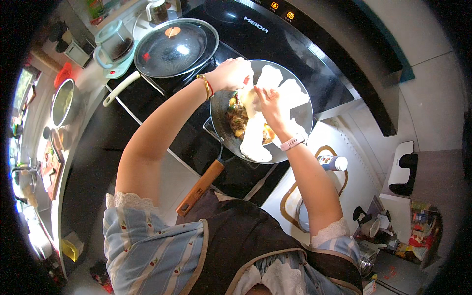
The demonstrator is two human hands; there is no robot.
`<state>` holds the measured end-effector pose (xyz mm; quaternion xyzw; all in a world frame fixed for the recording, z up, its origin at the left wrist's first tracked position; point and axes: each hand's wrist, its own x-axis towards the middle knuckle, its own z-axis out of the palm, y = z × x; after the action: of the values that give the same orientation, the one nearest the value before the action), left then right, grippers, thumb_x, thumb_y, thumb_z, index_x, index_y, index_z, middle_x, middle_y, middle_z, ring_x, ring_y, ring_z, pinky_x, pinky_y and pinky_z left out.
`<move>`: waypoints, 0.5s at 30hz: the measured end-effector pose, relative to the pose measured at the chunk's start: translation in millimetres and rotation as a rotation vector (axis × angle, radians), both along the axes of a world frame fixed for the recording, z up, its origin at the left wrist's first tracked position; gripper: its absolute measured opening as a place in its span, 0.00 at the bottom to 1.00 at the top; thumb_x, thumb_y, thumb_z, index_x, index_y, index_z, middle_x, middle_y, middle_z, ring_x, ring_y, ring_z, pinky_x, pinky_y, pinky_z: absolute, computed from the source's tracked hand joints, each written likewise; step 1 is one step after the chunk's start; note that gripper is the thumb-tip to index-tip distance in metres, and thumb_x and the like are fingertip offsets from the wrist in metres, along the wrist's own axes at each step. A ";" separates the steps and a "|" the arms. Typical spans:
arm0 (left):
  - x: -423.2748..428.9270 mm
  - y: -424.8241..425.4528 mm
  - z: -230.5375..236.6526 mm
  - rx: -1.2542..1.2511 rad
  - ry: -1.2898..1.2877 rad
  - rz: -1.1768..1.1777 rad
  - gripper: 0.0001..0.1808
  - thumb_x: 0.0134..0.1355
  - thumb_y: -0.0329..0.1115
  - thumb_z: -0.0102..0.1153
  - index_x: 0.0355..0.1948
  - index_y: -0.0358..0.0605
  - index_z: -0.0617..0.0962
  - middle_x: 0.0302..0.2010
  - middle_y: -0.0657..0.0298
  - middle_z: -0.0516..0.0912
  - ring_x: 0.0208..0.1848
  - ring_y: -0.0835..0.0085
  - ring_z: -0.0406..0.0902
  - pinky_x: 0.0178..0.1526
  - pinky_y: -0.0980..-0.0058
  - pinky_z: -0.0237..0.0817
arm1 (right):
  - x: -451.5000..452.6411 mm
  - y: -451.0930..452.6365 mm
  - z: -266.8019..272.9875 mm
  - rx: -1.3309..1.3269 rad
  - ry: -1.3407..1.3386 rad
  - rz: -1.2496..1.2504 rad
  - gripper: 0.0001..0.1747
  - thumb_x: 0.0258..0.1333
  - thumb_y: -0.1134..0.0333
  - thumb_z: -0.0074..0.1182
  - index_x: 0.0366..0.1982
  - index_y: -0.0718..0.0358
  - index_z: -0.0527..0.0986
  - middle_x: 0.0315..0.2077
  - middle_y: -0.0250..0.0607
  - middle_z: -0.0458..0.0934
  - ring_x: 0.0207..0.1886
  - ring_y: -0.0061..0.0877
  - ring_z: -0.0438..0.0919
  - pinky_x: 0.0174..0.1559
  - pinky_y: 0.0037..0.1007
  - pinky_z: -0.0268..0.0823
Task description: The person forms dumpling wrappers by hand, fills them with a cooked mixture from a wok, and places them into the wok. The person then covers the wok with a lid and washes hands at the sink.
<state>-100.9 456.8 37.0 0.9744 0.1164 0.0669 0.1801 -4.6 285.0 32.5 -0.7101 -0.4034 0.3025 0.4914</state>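
In front of me is a dark wok [225,142] with a wooden handle [202,186] pointing toward my body. It holds a brown stew with yellowish chunks [236,118]. Several flat white pieces that look like dough [295,94] line the wok's side, and another white strip [254,142] lies across the near part. Above the stew a pale stretched strip, probably dough [249,100], spans between my hands. My left hand [233,73] pinches its upper end over the far left rim. My right hand [272,105] has its fingertips on the other side; glare hides the exact grip.
Left of the wok stands a second pan with a glass lid [173,48], its cream handle [121,88] jutting out. Beyond are a glass kettle [115,42] and a metal bowl [63,103]. A range hood [346,70] hangs close ahead. At right, a capped bottle [333,162] stands on a tray.
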 end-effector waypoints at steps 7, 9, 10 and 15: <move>-21.1 0.1 36.4 -0.462 -0.082 -0.091 0.11 0.55 0.32 0.61 0.39 0.42 0.79 0.35 0.62 0.80 0.40 0.72 0.77 0.46 0.73 0.67 | -5.6 -6.3 71.2 0.024 -0.196 0.004 0.17 0.67 0.60 0.52 0.34 0.70 0.80 0.23 0.37 0.82 0.24 0.20 0.77 0.30 0.24 0.67; -24.4 -0.8 49.5 -0.685 -0.145 -0.144 0.12 0.58 0.34 0.62 0.41 0.41 0.78 0.36 0.67 0.79 0.41 0.78 0.75 0.48 0.76 0.65 | -1.2 -7.2 89.5 0.167 -0.276 -0.010 0.17 0.65 0.60 0.55 0.29 0.67 0.81 0.18 0.34 0.81 0.22 0.15 0.77 0.24 0.22 0.66; -25.0 -1.9 53.5 -0.797 -0.178 -0.174 0.13 0.60 0.35 0.62 0.42 0.40 0.77 0.36 0.69 0.79 0.42 0.81 0.74 0.48 0.77 0.64 | -1.0 -6.7 100.5 0.199 -0.249 0.000 0.16 0.65 0.60 0.55 0.30 0.67 0.81 0.19 0.35 0.81 0.22 0.15 0.78 0.24 0.21 0.67; -28.3 -17.8 56.0 -1.066 -0.236 -0.333 0.24 0.58 0.37 0.66 0.54 0.41 0.74 0.48 0.66 0.80 0.51 0.78 0.75 0.55 0.76 0.62 | 7.3 -10.8 129.2 0.289 -0.304 0.126 0.14 0.63 0.62 0.56 0.34 0.67 0.82 0.22 0.36 0.82 0.23 0.15 0.79 0.24 0.20 0.68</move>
<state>-129.2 439.0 93.0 0.7399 -0.0421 0.0781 0.6669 2.7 274.2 161.8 -0.6430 -0.5558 0.1609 0.5018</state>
